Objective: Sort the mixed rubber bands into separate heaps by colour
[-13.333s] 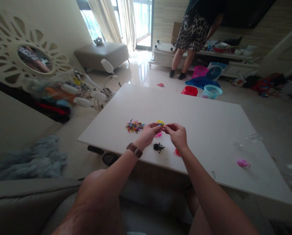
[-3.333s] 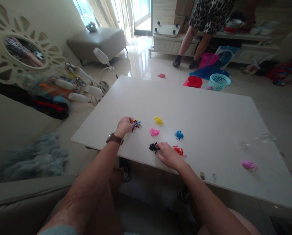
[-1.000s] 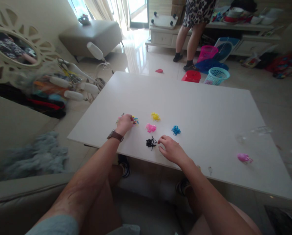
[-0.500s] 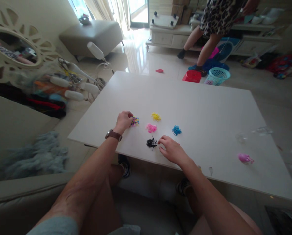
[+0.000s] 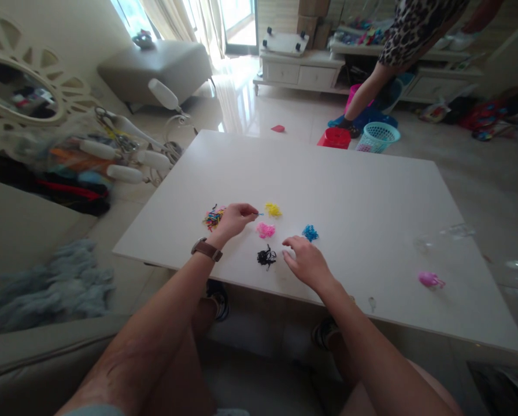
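My left hand [image 5: 239, 219] is closed in a pinch on a small blue rubber band [image 5: 260, 214], just left of a yellow pile of rubber bands [image 5: 273, 210]. Partly behind that hand lies a mixed-colour pile of rubber bands [image 5: 213, 218]. A pink pile [image 5: 266, 230] and a black pile [image 5: 266, 256] lie between my two hands. My right hand [image 5: 306, 260] rests low over the white table [image 5: 328, 190], fingers curved and apart, holding nothing visible. Beyond its fingertips sits a blue pile [image 5: 310, 233].
To the right on the table are a pink toy-like object [image 5: 431, 280] and clear items [image 5: 424, 244]. A red stool [image 5: 335, 138] and a light-blue basket [image 5: 379, 137] stand past the far edge. Another person [image 5: 374, 86] is beside the cabinet. A white lamp [image 5: 163, 94] stands left.
My left hand has moved right from the mixed pile with a blue rubber band in its fingers. My right hand has stayed nearly in place. The other person has shifted right.
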`<state>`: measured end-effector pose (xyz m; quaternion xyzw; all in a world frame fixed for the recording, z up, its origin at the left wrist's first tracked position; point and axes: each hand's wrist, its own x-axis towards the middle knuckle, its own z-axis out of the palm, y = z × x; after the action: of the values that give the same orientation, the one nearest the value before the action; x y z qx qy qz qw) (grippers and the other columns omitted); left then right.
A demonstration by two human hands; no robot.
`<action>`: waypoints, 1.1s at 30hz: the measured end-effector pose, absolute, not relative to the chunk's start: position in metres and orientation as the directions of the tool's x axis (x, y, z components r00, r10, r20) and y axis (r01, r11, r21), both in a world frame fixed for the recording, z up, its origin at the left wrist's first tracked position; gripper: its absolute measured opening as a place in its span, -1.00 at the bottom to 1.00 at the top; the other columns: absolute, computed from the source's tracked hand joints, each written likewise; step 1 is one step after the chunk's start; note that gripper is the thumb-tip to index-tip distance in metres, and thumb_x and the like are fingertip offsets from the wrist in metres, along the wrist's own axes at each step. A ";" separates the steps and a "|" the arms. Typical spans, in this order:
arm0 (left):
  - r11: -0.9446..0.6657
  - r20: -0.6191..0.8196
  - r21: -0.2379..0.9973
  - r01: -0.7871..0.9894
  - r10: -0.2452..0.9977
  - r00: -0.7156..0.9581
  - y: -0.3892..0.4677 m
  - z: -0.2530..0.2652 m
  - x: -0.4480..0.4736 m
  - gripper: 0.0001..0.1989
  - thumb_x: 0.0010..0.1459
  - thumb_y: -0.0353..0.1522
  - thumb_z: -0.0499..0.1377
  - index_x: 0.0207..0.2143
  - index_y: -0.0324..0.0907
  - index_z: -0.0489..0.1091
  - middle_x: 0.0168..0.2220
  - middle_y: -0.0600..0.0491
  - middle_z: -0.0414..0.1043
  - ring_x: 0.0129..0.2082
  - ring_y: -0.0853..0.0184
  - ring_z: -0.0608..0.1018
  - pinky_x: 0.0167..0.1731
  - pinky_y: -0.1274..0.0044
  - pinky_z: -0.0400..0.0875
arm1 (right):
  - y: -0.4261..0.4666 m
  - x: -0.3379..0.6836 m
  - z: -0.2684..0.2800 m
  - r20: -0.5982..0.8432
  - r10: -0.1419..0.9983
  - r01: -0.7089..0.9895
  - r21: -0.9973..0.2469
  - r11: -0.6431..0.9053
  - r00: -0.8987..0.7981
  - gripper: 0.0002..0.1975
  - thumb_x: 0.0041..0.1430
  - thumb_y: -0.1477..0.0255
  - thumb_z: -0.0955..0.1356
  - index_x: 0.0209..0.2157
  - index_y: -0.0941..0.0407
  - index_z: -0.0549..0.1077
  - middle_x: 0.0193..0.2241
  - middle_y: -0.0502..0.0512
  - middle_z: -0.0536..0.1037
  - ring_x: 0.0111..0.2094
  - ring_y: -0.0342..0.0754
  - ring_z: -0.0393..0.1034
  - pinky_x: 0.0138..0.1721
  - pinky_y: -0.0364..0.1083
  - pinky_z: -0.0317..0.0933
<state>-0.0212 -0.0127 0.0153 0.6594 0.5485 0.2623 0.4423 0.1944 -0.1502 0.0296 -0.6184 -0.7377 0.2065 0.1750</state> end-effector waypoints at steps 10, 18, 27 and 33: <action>0.060 -0.122 0.990 0.128 0.822 0.556 -0.042 0.007 0.043 -0.83 -0.01 -0.34 0.33 -0.34 -0.25 0.56 -0.43 0.01 0.55 -0.41 0.37 0.53 -0.35 0.54 0.38 | -0.129 0.208 0.035 0.120 0.983 0.576 -0.817 0.018 0.141 -0.83 0.19 0.43 0.34 -0.19 0.07 0.54 -0.31 0.07 0.63 -0.33 -0.05 0.51 -0.26 -0.08 0.34; 0.164 -0.198 0.980 0.112 0.849 0.490 -0.047 0.005 0.067 -0.90 0.01 -0.41 0.32 -0.38 -0.26 0.54 -0.49 0.02 0.54 -0.46 0.39 0.54 -0.37 0.55 0.39 | -0.114 0.247 0.032 0.141 0.947 0.616 -0.785 -0.071 0.289 -0.86 0.12 0.40 0.35 -0.36 0.11 0.56 -0.42 0.08 0.63 -0.40 -0.05 0.50 -0.27 -0.09 0.34; 0.186 -0.250 0.967 0.177 0.836 0.488 -0.053 0.012 0.064 -0.94 0.06 -0.46 0.28 -0.38 -0.26 0.57 -0.49 0.02 0.56 -0.47 0.38 0.56 -0.38 0.56 0.40 | -0.105 0.282 -0.008 0.033 0.942 0.728 -0.644 -0.236 0.334 -0.86 0.06 0.41 0.34 -0.43 0.10 0.56 -0.46 0.08 0.62 -0.41 -0.04 0.48 -0.27 -0.08 0.29; 0.243 -0.278 0.960 0.136 0.836 0.473 -0.053 0.009 0.061 -0.92 0.10 -0.49 0.23 -0.35 -0.26 0.55 -0.41 -0.02 0.60 -0.48 0.41 0.56 -0.40 0.57 0.40 | -0.099 0.276 -0.028 -0.013 0.941 0.719 -0.641 -0.267 0.337 -0.86 0.06 0.43 0.35 -0.43 0.08 0.58 -0.45 0.06 0.63 -0.38 -0.04 0.49 -0.27 -0.10 0.30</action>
<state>0.0610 -0.0527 0.0091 0.5543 0.4384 0.2670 0.6552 0.2760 -0.0990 -0.0275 -0.7699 -0.5393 0.2016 0.2753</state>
